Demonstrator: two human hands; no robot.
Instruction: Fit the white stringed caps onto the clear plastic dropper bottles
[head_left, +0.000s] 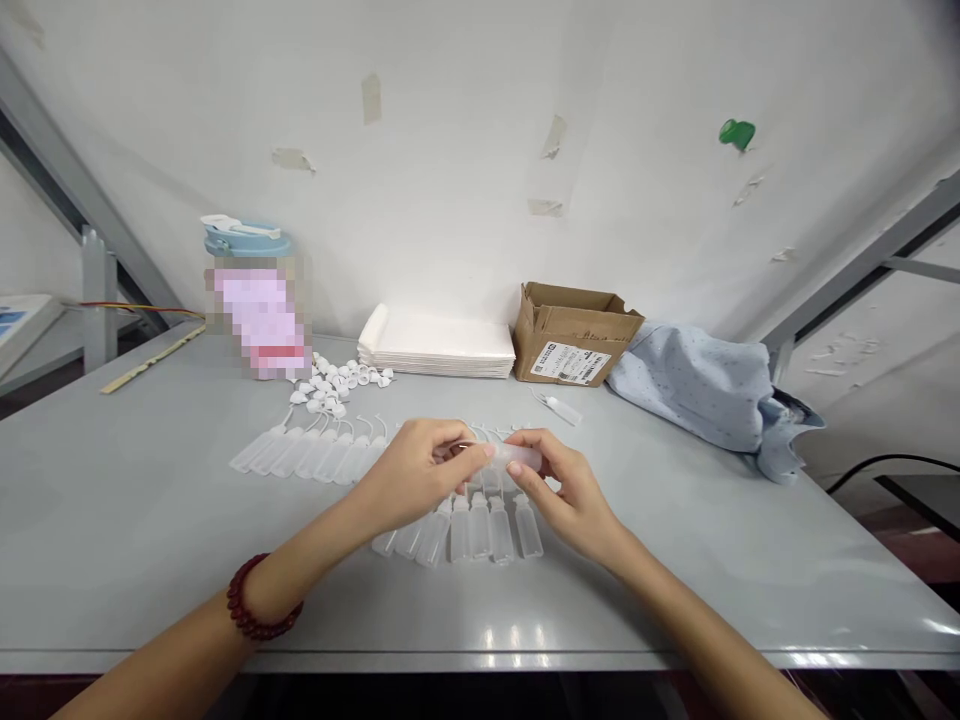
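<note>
Between my two hands, over the middle of the table, is a small translucent plastic bottle (527, 457) lying sideways. My right hand (564, 492) is closed around its body. At its left end, the thumb and fingers of my left hand (420, 468) pinch the neck area; the exact part there is partly hidden. Below my hands lies a row of similar bottles (478, 528) with thin tubes pointing away from me. Another row of bottles with curved tubes (304, 452) lies to the left, partly behind my left hand. One lone bottle (562, 410) rests farther back on the right.
A pile of small white caps (330, 385) lies back left beside a blurred container with a blue lid (247, 240). Along the wall are a stack of white sheets (439, 345), an open cardboard box (574, 335) and a light blue cloth (694, 385). A thin strip (154, 357) lies far left.
</note>
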